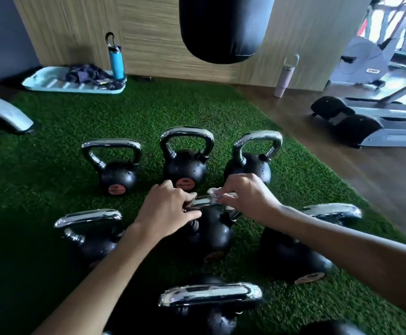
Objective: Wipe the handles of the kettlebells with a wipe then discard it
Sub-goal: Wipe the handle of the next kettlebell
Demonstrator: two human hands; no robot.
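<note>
We are curling our left hand point(170, 209) round one end of the handle point(204, 200) of the middle kettlebell point(211, 234), probably to steady it on the turf point(221, 112). Our right hand point(247, 197) is pinching the white wipe point(215, 192) against the handle's other end, so it is rubbing the chrome. The other kettlebells point(186, 165) are standing close around, handy for wiping next.

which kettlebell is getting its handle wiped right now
The centre kettlebell of the middle row: the left hand grips its handle and the right hand holds a white wipe on it. Both hands are on this one alone.
</note>
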